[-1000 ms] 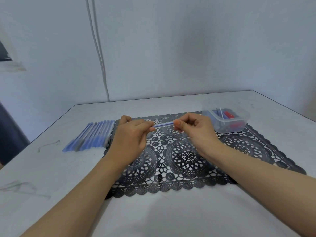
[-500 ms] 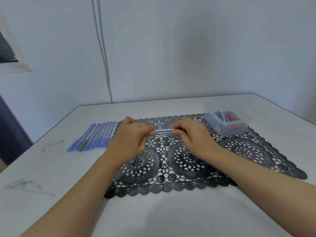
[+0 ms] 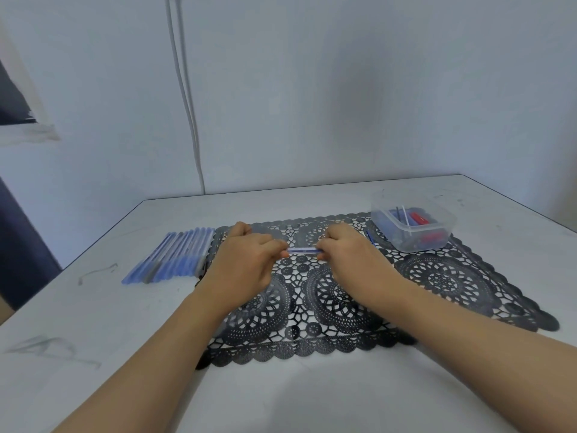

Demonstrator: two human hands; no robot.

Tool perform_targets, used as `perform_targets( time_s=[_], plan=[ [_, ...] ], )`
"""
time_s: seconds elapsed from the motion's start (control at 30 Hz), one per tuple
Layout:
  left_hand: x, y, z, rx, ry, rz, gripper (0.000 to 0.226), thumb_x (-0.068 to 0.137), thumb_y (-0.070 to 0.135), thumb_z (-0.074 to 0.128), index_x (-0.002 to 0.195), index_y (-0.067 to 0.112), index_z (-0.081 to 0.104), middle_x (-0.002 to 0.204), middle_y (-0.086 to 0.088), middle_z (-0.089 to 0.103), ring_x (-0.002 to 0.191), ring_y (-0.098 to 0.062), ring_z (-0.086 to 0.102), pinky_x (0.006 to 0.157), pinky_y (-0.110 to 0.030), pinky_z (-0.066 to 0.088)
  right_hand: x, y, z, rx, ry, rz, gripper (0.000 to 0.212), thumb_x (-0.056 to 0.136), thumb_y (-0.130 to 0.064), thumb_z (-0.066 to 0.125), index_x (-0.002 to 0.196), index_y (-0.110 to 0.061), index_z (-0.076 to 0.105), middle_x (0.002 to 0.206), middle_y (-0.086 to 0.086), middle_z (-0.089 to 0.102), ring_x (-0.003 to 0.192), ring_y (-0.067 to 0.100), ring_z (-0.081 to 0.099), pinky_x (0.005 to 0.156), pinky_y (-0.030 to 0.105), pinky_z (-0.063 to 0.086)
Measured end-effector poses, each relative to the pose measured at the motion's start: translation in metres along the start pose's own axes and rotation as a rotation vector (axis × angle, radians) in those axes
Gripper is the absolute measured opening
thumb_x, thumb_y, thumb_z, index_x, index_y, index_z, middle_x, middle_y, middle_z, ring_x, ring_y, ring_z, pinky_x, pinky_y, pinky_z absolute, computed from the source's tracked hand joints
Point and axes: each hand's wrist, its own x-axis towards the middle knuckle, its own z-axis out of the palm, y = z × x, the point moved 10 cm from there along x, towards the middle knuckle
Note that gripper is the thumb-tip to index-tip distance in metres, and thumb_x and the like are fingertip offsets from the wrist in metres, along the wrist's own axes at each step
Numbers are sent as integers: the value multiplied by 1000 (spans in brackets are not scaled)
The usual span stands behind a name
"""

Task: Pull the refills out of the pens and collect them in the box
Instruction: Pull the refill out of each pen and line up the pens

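2 hands share 1 pen point(image 3: 303, 250), held level just above the black lace mat point(image 3: 437, 276) at its far-middle part. The left hand point(image 3: 246, 264) is curled round 1 end, the right hand point(image 3: 349, 257) pinches the other, so only a short clear-blue stretch shows btwn them. That 2-ended grip looks like the pull-apart step: 1 side anchors the barrel while the other tugs the tip or refill, though the fingers hide both ends and I can't tell if anything has come loose yet. Approx 10 more pens point(image 3: 175, 257) lie side by side in a neat row on the table point(image 3: 281, 395), just beside the mat's left edge, near the left hand, prob. so it can grab the next 1 quickly. Clear plastic box point(image 3: 418, 242) sits on the mat's far right corner, near the right hand, w/ a few thin refills point(image 3: 402, 214) and red bits point(image 3: 420, 218) inside; that side suits the dropping hand. Judging by the row vs. the box contents, most of the job is left.
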Motion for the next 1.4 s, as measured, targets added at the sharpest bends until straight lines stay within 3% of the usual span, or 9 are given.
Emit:
perform_targets(
  time_s=[0.1, 0.23, 0.37, 0.57, 0.7, 0.97, 1.1, 1.2, 1.4],
  plan=[
    [1, -2, -1, -19, -3, -19, 5, 77, 12, 69, 80, 16, 70, 67, 6, 68, 47, -13, 49, 70, -28, 30, -1, -1, -7, 73, 45, -24, 10, 67, -1, 78, 73, -4, 71, 68, 5, 59, 63, 19, 57, 55, 24, 47],
    [0, -15, 0, -109, -17, -121, 35, 89, 36, 36, 71, 22, 62, 54, 10, 57, 46, 2, 30, 69, -28, 28, -3, -7, -16, 115, 67, -56, 11, 69, -2, 78, 77, -2, 72, 70, 6, 62, 64, 20, 59, 57, 29, 53],
    [-3, -20, 11, -185, -151, -207, 29, 95, 30, 42, 70, 23, 55, 45, 11, 41, 49, -9, 34, 82, -28, 31, -4, -9, -20, 99, 103, -82, 13, 66, -2, 79, 76, -2, 71, 71, 6, 62, 65, 21, 59, 57, 29, 53],
    [-5, -26, 7, -118, -33, -207, 35, 94, 36, 34, 74, 24, 60, 53, 13, 53, 48, 2, 29, 73, -28, 27, -1, 2, -12, 224, 127, 1, 15, 77, -4, 70, 91, -1, 70, 84, 8, 63, 75, 11, 53, 73, 17, 43],
    [-4, -22, 8, -34, -2, -140, 37, 90, 39, 32, 75, 24, 63, 55, 10, 58, 44, -3, 32, 71, -27, 27, -1, 6, -6, 238, 104, 27, 14, 81, -2, 66, 94, -1, 71, 84, 9, 66, 76, 21, 60, 71, 34, 54],
    [-2, -10, 0, 0, 38, -37, 32, 91, 31, 37, 72, 21, 61, 52, 10, 53, 42, -10, 31, 67, -26, 27, -1, 13, -4, 267, 126, 92, 37, 76, 1, 69, 111, -9, 65, 88, -7, 46, 77, 7, 44, 76, 11, 34],
    [-2, -11, -2, 19, 48, -39, 33, 92, 31, 37, 74, 20, 61, 54, 10, 54, 43, -12, 34, 67, -25, 23, -1, 16, 1, 144, 102, 100, 42, 76, -10, 73, 117, -7, 63, 99, 6, 59, 92, 22, 55, 81, 30, 47],
    [-3, -14, -2, 50, 47, -65, 34, 91, 33, 35, 73, 22, 63, 54, 11, 56, 45, -9, 30, 69, -25, 26, -1, 19, 16, 140, -34, 129, 46, 85, -28, 64, 127, -14, 55, 122, 1, 57, 116, 18, 47, 102, 35, 36],
    [-3, -22, -1, 80, 51, -102, 36, 90, 34, 35, 70, 22, 63, 51, 11, 54, 42, -7, 29, 71, -27, 31, -2, 15, 19, 144, -61, 110, 45, 90, -29, 56, 132, -16, 50, 134, 0, 52, 130, 17, 39, 112, 37, 24]
  ],
)
